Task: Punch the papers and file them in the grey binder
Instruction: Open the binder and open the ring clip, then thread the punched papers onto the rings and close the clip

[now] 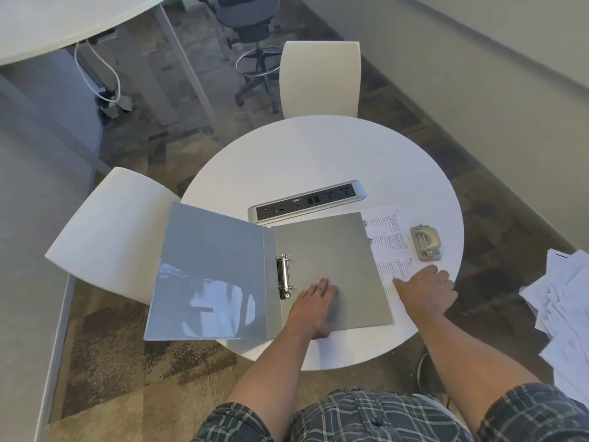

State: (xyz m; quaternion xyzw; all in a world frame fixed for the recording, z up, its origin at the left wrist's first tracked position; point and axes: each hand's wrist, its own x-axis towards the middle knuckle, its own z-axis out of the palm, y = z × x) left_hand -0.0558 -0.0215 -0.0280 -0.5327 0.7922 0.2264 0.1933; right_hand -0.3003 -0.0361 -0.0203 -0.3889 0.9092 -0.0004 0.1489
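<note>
The open grey plastic binder (271, 269) had a glossy left cover that mirrored the room, while its right cover, just right of the shiny chromed metal ring clip (284, 275), looked matt. Under the binder, the round white table (318, 154) was smooth with a dull sheen. Just right of the binder lay matt white printed paper (387, 247), and right of that a beige plastic hole punch (425, 243) with metal parts. Beyond the binder sat a brushed silver socket strip (307, 200).
</note>
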